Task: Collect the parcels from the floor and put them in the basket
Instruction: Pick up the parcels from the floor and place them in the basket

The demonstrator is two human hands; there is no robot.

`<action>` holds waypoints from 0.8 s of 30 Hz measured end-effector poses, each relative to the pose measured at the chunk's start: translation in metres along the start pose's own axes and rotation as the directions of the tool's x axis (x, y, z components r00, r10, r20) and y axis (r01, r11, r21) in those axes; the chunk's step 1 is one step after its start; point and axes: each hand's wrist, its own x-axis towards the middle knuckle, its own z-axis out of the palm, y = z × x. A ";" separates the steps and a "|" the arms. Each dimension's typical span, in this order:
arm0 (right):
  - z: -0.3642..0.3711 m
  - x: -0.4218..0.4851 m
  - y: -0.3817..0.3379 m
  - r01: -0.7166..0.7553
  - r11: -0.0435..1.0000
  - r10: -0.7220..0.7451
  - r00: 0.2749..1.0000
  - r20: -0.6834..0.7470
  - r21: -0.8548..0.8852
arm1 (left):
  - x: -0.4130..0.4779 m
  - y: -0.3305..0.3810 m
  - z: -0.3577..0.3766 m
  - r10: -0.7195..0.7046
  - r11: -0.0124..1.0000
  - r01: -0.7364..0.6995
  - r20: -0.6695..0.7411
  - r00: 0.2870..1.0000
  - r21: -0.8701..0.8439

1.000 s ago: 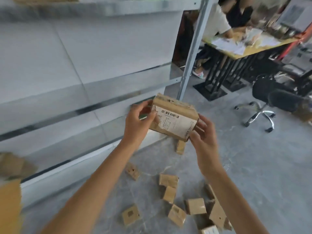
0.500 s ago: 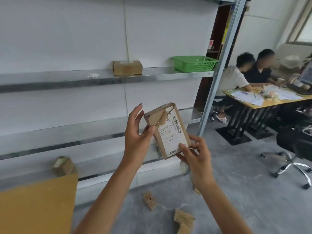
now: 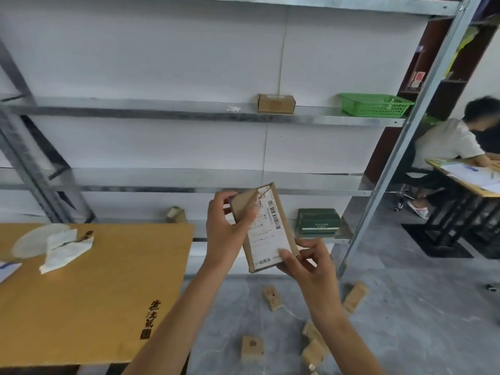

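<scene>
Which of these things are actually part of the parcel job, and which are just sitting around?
Part of the job:
held parcel
left hand
right hand
floor parcels
green basket

Lying about:
yellow table
crumpled paper
green box
shelf box

The left hand (image 3: 227, 234) covers the upper left of the parcel's (image 3: 266, 231) label, and the right hand's (image 3: 311, 269) thumb hides its lower corner; the print is too small to read. At 5 o'clock the right forearm hides part of the floor parcels (image 3: 313, 345). The bench (image 3: 89, 293) runs off the left edge.
</scene>
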 end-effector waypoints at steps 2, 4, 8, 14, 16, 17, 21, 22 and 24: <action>0.015 -0.020 -0.001 -0.033 0.999 0.032 0.999 0.027 0.025 | -0.010 0.005 -0.025 0.002 1.000 -0.001 -0.055 0.999 0.023; 0.031 -0.038 -0.004 -0.050 0.998 0.048 0.998 0.051 0.040 | -0.018 0.010 -0.052 0.013 1.000 -0.012 -0.088 0.996 0.021; 0.071 -0.081 -0.007 -0.065 0.998 0.063 0.993 0.096 0.023 | -0.035 0.020 -0.112 0.046 0.998 -0.041 -0.108 0.993 0.048; 0.147 -0.162 -0.011 -0.106 0.991 0.091 0.982 0.163 0.082 | -0.075 0.032 -0.224 0.007 0.996 0.007 -0.153 0.988 0.092; 0.166 -0.187 -0.011 -0.132 0.986 0.114 0.979 0.168 0.102 | -0.091 0.034 -0.259 -0.039 0.994 0.054 -0.155 0.987 0.096; 0.178 -0.203 -0.011 -0.139 0.986 0.122 0.978 0.171 0.094 | -0.101 0.034 -0.281 -0.069 0.992 0.085 -0.155 0.985 0.097; 0.222 -0.257 -0.009 -0.142 0.988 0.131 0.976 0.176 0.051 | -0.138 0.029 -0.358 -0.183 0.974 0.198 -0.131 0.974 0.111; 0.232 -0.267 -0.009 -0.144 0.989 0.134 0.975 0.175 0.041 | -0.146 0.028 -0.372 -0.198 0.968 0.215 -0.130 0.972 0.131; 0.250 -0.286 -0.011 -0.132 0.991 0.127 0.976 0.177 0.013 | -0.161 0.029 -0.397 -0.211 0.955 0.238 -0.157 0.965 0.175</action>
